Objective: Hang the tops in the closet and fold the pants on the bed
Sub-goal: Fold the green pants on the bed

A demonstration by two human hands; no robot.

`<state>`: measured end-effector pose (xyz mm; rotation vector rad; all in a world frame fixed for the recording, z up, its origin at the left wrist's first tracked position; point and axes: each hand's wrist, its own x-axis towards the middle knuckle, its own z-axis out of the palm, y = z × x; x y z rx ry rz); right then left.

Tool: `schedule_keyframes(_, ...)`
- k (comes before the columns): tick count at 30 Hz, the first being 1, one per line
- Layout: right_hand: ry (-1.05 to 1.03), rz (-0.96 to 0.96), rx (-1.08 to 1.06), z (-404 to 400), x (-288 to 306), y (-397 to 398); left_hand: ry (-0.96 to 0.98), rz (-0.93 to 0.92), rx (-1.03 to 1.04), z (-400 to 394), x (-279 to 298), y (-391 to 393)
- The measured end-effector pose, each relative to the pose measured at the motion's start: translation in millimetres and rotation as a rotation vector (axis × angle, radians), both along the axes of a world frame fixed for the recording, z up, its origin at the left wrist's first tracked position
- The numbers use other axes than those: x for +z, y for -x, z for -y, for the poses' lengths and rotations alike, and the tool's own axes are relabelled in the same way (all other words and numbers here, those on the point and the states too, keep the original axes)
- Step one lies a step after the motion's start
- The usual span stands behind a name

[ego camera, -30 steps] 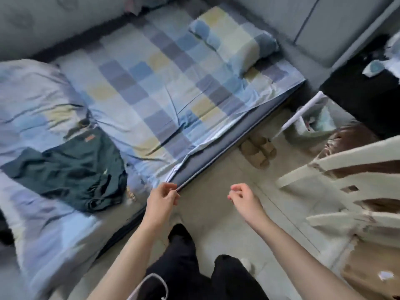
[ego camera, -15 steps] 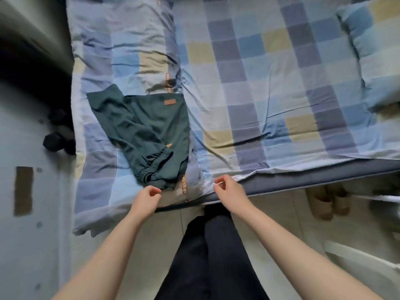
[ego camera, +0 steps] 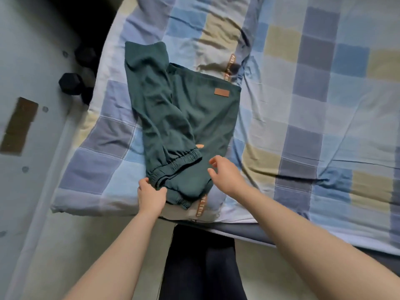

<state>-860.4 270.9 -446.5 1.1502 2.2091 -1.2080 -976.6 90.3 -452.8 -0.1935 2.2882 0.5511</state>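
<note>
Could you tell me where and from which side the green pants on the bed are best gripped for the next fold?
Probably at the elastic cuffs, from the near bed edge. The green pants lie doubled, cuffs bunched nearest the person; the left hand already touches them and the right hand hovers open beside.

A bed [ego camera: 324,118] covered with a checked cotton sheet in blue, lilac and pale yellow squares carries a pair of dark green fabric pants [ego camera: 184,126] with elastic cuffs and a small brown patch, lying partly folded near its left front corner. Beside the bed, on the pale grey floor [ego camera: 32,191], rest two black hexagonal dumbbells [ego camera: 75,81], close against the mattress edge.
</note>
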Motion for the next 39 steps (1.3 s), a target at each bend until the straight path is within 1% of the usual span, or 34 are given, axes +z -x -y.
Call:
schedule_keyframes(4, -0.094, 0.026, 0.21, 2, -55, 47, 0.013, 0.063, 0.062, 5, -41, 12)
schedule_keyframes(7, -0.118, 0.093, 0.418, 15, -93, 75, -0.025, 0.044, 0.067, 13, -72, 19)
schedule_keyframes(8, -0.144, 0.126, 0.484, 20, -103, 82, -0.056, 0.04, 0.08, 16, -80, 21)
schedule_keyframes(10, -0.275, 0.197, 0.587, 26, -114, 91, -0.182, 0.058, 0.19, 21, -87, 22)
schedule_keyframes(12, -0.393, 0.268, 0.648, 33, -123, 98, -0.296, 0.092, 0.285, 30, -90, 23)
schedule_keyframes(13, -0.408, 0.286, 0.645, 34, -124, 102, -0.341, 0.121, 0.317, 35, -89, 24)
schedule_keyframes(15, -0.368, 0.282, 0.56, 31, -120, 108, -0.452, 0.226, 0.421, 42, -82, 26)
schedule_keyframes(17, -0.302, 0.2, 0.465, 25, -110, 111, -0.6, 0.367, 0.567, 47, -69, 25)
schedule_keyframes(19, -0.237, 0.1, 0.426, 20, -92, 108, -0.723, 0.463, 0.686, 51, -53, 26)
schedule_keyframes(20, -0.223, 0.049, 0.403, 17, -79, 106, -0.76, 0.48, 0.707, 51, -42, 29)
schedule_keyframes(22, -0.196, -0.017, 0.35, 14, -52, 99, -0.77, 0.478, 0.692, 51, -21, 33)
schedule_keyframes(24, -0.15, -0.057, 0.291, 11, -18, 92, -0.729, 0.435, 0.607, 51, 7, 38)
schedule_keyframes(26, -0.088, -0.102, 0.215, 7, 20, 87, -0.667, 0.362, 0.484, 50, 36, 49)
schedule_keyframes(28, -0.079, -0.149, 0.182, 3, 63, 79, -0.651, 0.313, 0.332, 50, 70, 62)
schedule_keyframes(34, -0.167, -0.187, 0.303, -8, 200, 28, -0.636, 0.278, -0.312, 58, 180, 87)
schedule_keyframes(39, -0.204, -0.156, 0.442, -2, 293, -29, -0.559, 0.315, -0.748, 59, 249, 100)
